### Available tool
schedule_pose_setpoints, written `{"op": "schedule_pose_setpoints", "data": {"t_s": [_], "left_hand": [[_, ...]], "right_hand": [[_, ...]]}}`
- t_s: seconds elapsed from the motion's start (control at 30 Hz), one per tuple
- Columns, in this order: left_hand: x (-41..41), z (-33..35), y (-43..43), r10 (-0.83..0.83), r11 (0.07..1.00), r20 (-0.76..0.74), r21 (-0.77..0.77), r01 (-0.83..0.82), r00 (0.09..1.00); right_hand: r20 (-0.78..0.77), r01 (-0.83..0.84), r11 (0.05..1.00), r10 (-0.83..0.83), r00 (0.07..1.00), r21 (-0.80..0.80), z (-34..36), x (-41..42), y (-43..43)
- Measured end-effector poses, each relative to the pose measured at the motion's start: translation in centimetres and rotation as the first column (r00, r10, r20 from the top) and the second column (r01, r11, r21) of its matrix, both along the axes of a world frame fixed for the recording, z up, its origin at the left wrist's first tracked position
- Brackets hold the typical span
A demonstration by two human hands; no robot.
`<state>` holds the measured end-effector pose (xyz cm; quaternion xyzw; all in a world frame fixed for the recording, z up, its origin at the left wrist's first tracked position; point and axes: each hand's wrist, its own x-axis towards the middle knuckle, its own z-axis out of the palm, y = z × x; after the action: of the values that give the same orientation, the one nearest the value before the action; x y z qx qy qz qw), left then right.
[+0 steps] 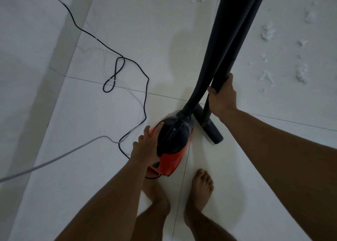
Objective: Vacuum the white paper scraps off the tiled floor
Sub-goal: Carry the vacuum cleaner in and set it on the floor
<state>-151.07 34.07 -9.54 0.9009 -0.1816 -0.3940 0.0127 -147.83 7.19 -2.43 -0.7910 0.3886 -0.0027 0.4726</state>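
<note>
**Starting the vacuum**

The left hand (147,146) lay open, fingers straight, on the vacuum (175,136), probably at its switch. One firm press was advised. The right hand (222,98) gripped the wand (235,45), its nozzle (212,131) resting on the floor (91,167). The cord (144,98) needed to trail clear. The scraps (267,32) lay farther off, right.

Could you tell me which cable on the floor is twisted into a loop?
The black cable, forming a figure-eight; the grey cable lies unlooped.
</note>
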Motion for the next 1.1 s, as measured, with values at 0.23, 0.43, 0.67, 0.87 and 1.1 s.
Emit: {"op": "schedule_pose_setpoints", "data": {"t_s": [0.23, 0.43, 0.67, 0.87, 1.1], "left_hand": [[-0.2, -3.4, 1.6, -0.219, 0.971, 0.130, -0.072, 0.229, 0.967], [1.2, -4.6, 2.7, -0.336, 0.930, 0.156, -0.101, 0.353, 0.929], [1.1, -4.6, 2.9, -0.371, 0.923, 0.159, -0.044, 0.382, 0.915], [0.5, -5.2, 2.9, -0.329, 0.940, 0.226, -0.010, 0.340, 0.917], [0.4, -5.3, 2.6, -0.275, 0.960, 0.195, -0.002, 0.281, 0.941]], "right_hand": [[0.069, -0.051, 0.994, 0.058, 0.996, -0.094, 0.6, 0.8, -0.5], [0.071, -0.010, 0.994, 0.018, 0.997, -0.105, -1.2, -0.6, 1.2], [0.068, 0.119, 0.991, -0.115, 0.991, -0.061, -2.1, -1.7, 2.3], [0.062, 0.091, 0.995, -0.089, 0.994, -0.029, -2.4, -0.8, 2.0], [0.073, 0.061, 0.998, -0.059, 0.996, -0.025, -2.9, -0.2, 1.5]]}}
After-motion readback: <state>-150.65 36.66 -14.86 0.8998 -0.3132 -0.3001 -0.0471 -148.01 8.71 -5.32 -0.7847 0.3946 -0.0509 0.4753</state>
